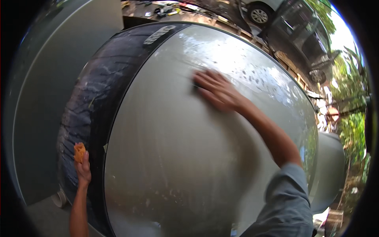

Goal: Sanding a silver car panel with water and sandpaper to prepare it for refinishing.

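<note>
Head view: large curved vehicle panel, pale grey-green (169,150), glossy and wet, droplets scattered toward its far right; edged on the left by a dark, wrinkled band (85,98).

Item, left hand (83,170): closed around an orange sponge (79,153), which is pinched upright above the dark band, its long axis roughly in line with the forearm. Whether the band is touched cannot be told.

Item, right hand (216,91): laid low over the upper middle of the panel, fingers pointed left, somewhat blurred. A small dark edge (195,87) is shown at the fingertips; the rest of that piece is hidden, and whether it is grasped or only pressed cannot be told.

Relation: the panel is placed directly beneath the right hand, the nearer of the two to its middle; the sponge is set well apart, to the left and closer to the wearer, beyond the seam.

Surroundings: a slotted pale piece (159,34) on the band; a dark vehicle (304,37) parked upper right; greenery (355,132) at the right rim.
</note>
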Motion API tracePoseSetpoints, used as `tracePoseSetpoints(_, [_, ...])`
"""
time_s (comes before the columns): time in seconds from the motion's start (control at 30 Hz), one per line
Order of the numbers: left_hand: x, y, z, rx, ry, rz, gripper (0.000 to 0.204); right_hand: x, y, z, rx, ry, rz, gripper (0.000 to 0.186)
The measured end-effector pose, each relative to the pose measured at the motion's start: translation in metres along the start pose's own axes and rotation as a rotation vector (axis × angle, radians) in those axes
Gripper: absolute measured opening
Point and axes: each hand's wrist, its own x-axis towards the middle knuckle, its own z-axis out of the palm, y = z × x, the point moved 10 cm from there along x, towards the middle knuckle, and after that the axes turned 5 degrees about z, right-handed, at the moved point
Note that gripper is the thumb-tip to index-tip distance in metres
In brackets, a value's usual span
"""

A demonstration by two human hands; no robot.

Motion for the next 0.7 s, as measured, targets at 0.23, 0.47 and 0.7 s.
tracePoseSetpoints(0.23, [0.001,-0.012,-0.007,-0.119,0.095,0.029,0.059,0.062,0.010,-0.006,-0.051,0.056,0.118,0.058])
tracePoseSetpoints(0.47, [-0.010,0.001,-0.022,0.031,0.147,0.015,0.063,0.138,-0.096,0.035,-0.003,0.197,0.229,0.058])
tracePoseSetpoints(0.7, [-0.007,0.005,-0.020,0.107,0.132,0.015,0.069,0.158,-0.087,0.034,-0.031,0.184,0.369,0.058])
